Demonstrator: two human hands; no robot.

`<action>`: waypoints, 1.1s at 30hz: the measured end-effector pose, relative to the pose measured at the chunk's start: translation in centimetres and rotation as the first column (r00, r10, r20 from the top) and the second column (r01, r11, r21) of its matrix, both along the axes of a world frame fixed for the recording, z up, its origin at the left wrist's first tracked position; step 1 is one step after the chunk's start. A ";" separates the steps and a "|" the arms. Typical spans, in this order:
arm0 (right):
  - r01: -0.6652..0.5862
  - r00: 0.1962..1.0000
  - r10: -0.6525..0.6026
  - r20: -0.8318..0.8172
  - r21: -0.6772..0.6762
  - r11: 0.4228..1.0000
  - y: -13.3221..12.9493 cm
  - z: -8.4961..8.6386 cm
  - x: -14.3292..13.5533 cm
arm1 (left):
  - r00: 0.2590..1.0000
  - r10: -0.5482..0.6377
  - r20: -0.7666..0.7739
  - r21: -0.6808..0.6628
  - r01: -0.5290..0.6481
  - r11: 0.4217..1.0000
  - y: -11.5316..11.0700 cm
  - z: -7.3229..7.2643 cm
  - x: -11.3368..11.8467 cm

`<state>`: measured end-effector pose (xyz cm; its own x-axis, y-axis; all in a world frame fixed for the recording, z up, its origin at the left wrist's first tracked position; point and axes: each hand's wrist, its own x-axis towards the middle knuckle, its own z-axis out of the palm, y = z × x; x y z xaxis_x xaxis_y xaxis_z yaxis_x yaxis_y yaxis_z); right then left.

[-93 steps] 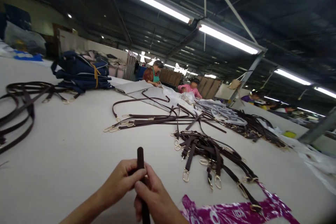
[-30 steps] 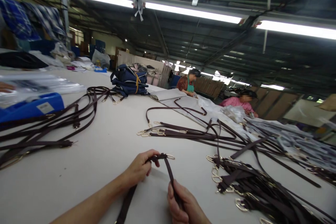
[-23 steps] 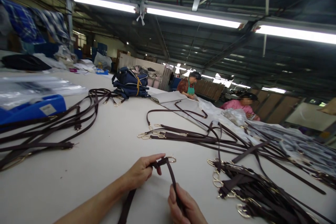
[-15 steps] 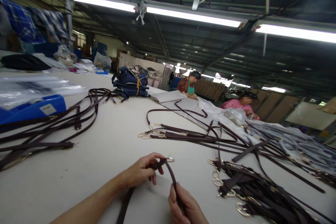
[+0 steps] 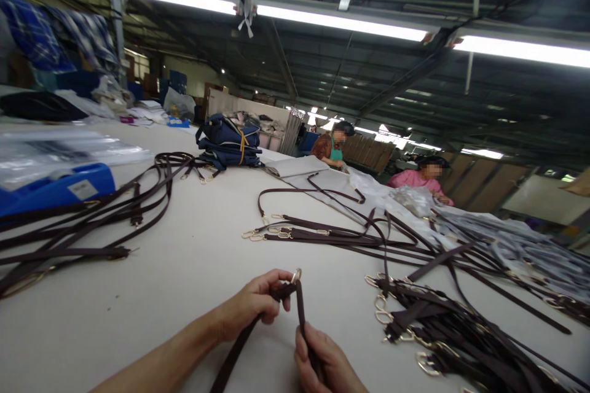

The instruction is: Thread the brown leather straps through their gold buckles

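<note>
A dark brown strap (image 5: 300, 306) with a metal buckle (image 5: 297, 275) is held over the pale table. My left hand (image 5: 257, 305) pinches the strap just left of the buckle, and a length of it hangs down below that hand. Lower and to the right, my right hand (image 5: 322, 359) is closed round the strap part that drops from the buckle. The buckle stands up between the two hands, beside my left fingertips.
Piled straps with gold rings (image 5: 433, 325) lie at right, more straps (image 5: 332, 238) ahead and others (image 5: 92, 227) at left. A blue holder (image 5: 59, 187) and folded navy bags (image 5: 228, 142) stand on the table (image 5: 184, 270). Two people sit beyond.
The buckle has turned from lying sideways to pointing up. The strap between my hands hangs straighter, and the length below my left hand has shifted slightly right.
</note>
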<state>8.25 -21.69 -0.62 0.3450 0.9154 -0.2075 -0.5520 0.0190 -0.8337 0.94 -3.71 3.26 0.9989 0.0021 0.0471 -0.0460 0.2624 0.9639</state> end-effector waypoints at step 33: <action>-0.065 0.996 0.066 -0.052 0.027 0.998 -0.4 0.4 -0.6 | 0.979 -0.146 -0.139 0.023 0.151 0.988 -0.6 0.3 -0.7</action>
<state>7.61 -22.06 -0.21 0.2732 0.9408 -0.2006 -0.5961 0.0019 -0.8029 0.25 -4.35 3.58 0.9850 -0.1461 -0.0924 0.1239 0.2238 0.9667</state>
